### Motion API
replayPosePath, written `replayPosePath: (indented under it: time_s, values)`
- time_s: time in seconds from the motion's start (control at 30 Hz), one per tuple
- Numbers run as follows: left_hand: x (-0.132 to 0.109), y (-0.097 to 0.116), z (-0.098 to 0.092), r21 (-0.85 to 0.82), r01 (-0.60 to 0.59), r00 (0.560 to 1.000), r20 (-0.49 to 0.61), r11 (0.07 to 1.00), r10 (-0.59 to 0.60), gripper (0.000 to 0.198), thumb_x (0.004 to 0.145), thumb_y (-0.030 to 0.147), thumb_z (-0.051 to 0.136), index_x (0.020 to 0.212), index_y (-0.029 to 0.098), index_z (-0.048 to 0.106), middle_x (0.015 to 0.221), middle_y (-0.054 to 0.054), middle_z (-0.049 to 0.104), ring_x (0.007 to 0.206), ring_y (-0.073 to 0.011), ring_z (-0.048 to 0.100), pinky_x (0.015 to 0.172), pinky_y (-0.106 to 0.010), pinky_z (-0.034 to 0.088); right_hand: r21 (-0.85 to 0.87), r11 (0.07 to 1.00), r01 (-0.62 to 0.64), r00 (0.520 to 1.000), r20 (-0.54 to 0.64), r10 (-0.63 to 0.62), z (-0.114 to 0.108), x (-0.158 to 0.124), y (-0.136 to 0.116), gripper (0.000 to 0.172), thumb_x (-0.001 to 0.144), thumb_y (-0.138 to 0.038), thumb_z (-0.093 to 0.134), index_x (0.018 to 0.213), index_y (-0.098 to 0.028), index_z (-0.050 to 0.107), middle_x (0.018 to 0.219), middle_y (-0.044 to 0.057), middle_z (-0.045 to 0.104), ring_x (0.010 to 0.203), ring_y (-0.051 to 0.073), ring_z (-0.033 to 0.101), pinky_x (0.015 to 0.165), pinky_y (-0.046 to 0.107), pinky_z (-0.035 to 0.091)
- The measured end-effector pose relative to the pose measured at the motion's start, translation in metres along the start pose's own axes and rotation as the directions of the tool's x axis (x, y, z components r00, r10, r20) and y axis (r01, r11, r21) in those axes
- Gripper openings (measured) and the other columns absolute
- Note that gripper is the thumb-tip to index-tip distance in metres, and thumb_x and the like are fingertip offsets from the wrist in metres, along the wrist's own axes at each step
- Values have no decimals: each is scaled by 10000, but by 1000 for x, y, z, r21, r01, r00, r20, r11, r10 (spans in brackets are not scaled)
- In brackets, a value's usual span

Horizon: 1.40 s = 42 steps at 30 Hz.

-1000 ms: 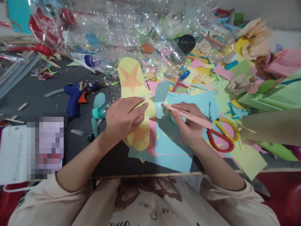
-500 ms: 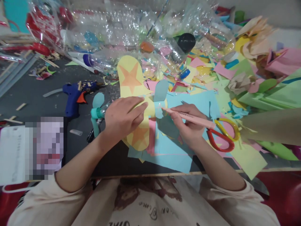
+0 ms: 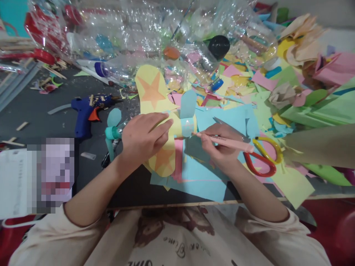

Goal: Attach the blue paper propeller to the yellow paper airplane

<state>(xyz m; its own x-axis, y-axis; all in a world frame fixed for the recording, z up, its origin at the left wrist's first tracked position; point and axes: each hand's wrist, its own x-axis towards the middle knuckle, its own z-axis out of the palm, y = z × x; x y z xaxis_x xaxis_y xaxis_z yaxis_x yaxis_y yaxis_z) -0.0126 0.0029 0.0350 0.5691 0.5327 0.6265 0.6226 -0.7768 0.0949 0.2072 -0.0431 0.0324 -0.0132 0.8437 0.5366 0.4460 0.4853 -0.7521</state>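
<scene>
A toy plane lies before me: yellow paper wings (image 3: 152, 87) with orange stars, a blue paper tail fin (image 3: 188, 104) and a teal propeller (image 3: 112, 132) on a clear bottle neck. My left hand (image 3: 146, 136) is closed over the plane's body and holds it down, hiding most of it. In my right hand (image 3: 220, 146) is a pink marker (image 3: 231, 143), its tip by the lower edge of the blue tail band (image 3: 186, 127). Faint marks show on that band. Scissors (image 3: 263, 168) with red and yellow handles lie beneath my right hand.
A blue glue gun (image 3: 84, 114) lies left of the plane, with a phone-like item (image 3: 57, 170), partly blurred out, nearer me. Clear plastic bottles (image 3: 119, 74) crowd the back. Coloured paper scraps (image 3: 235, 79) heap on the right; blue sheets (image 3: 208, 184) lie under my right hand.
The marker's tip has moved from on the blue tail band down to its lower edge, my right hand shifting slightly. My left hand keeps its hold on the plane.
</scene>
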Motion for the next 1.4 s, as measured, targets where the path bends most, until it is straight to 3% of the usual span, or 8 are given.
replayPosePath:
  time_s: [0.17, 0.27, 0.4, 0.8, 0.93, 1.1, 1.4]
  values:
    - [0, 1, -1, 5, 13, 1000, -5, 1000, -13, 148, 907, 141, 573, 1002, 204, 668, 1031, -79, 781, 934, -219, 751, 717, -330, 569, 67, 994, 87, 992, -96, -80, 1, -3, 2, 120, 901, -221, 622, 813, -273, 684, 605, -21, 669, 533, 149, 639, 477, 291, 513]
    - [-1, 1, -1, 1, 21, 1000, 18, 1000, -21, 163, 925, 166, 563, 1034, 215, 673, 1057, -65, 777, 965, -208, 744, 762, -325, 565, 5, 992, 122, 991, -55, -122, 5, -2, -1, 112, 920, -224, 613, 916, -295, 699, 761, 9, 753, 684, 186, 728, 587, 327, 601]
    - [-3, 0, -1, -24, 37, 999, 40, 999, -36, 204, 942, 185, 546, 1084, 234, 683, 1099, -59, 768, 1014, -208, 732, 812, -330, 561, -60, 982, 177, 984, -13, -178, 10, -1, -3, 113, 930, -185, 597, 958, -254, 682, 822, 21, 781, 753, 177, 757, 664, 302, 628]
    - [-1, 0, 0, -18, 14, 1000, -4, 1000, -14, 177, 922, 158, 563, 1047, 211, 677, 1060, -68, 772, 971, -210, 740, 775, -324, 564, -10, 991, 135, 991, 11, -135, 10, -2, 0, 218, 914, -152, 620, 1060, -298, 690, 871, 38, 789, 792, 197, 763, 696, 325, 639]
    - [0, 1, 0, -6, 4, 1000, -14, 1000, -4, 146, 902, 139, 589, 1007, 187, 677, 1021, -81, 778, 934, -219, 748, 740, -324, 557, -9, 994, 112, 994, 13, -112, 10, -3, 0, 199, 917, -175, 615, 1021, -320, 703, 874, 33, 791, 791, 208, 762, 686, 351, 641]
    - [-4, 0, 0, -67, 52, 998, 33, 996, -50, 220, 937, 171, 546, 1097, 242, 678, 1104, -68, 763, 1017, -224, 729, 800, -349, 565, -78, 987, 142, 990, -2, -143, 10, -1, -2, 139, 923, -191, 593, 906, -288, 692, 782, 25, 770, 708, 196, 740, 607, 338, 621]
    - [0, 1, -1, 25, 13, 1000, 1, 1000, -13, 168, 950, 187, 539, 1027, 232, 682, 1054, -52, 778, 956, -201, 743, 731, -337, 582, -190, 965, 181, 983, 11, -183, 4, 2, -2, 174, 877, -155, 587, 773, -283, 640, 590, -10, 659, 528, 162, 602, 449, 310, 481]
